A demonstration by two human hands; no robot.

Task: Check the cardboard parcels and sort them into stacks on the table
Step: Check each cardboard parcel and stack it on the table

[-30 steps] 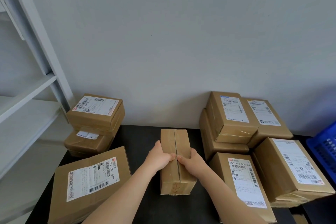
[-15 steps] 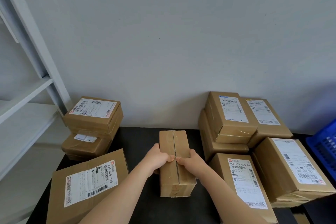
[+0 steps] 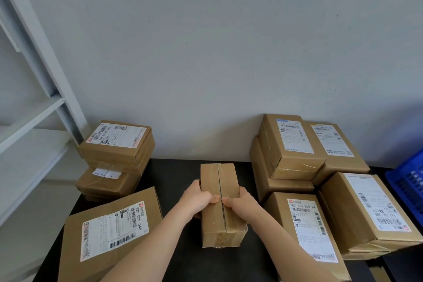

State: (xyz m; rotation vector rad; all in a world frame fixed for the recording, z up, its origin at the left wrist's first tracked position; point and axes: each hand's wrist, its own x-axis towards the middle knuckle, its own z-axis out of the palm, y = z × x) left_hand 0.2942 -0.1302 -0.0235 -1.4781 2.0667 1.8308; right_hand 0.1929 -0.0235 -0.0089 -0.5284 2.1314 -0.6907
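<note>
A long narrow cardboard parcel (image 3: 220,181) with a taped seam on top and no label showing sits in the middle of the black table (image 3: 176,171). My left hand (image 3: 198,199) grips its left side and my right hand (image 3: 240,201) grips its right side, thumbs nearly meeting at the seam. A big labelled parcel (image 3: 109,231) lies at the near left. Behind it stands a stack of parcels (image 3: 116,144) at the back left. Several labelled parcels (image 3: 293,144) are piled on the right, with one flat parcel (image 3: 309,231) beside my right arm.
A white metal shelf rack (image 3: 34,107) stands to the left of the table. A blue plastic crate (image 3: 409,181) is at the right edge. A plain grey wall runs behind the table.
The hands and the held parcel have barely moved; the view has shifted slightly, so the left stacks sit a little lower and further left.
</note>
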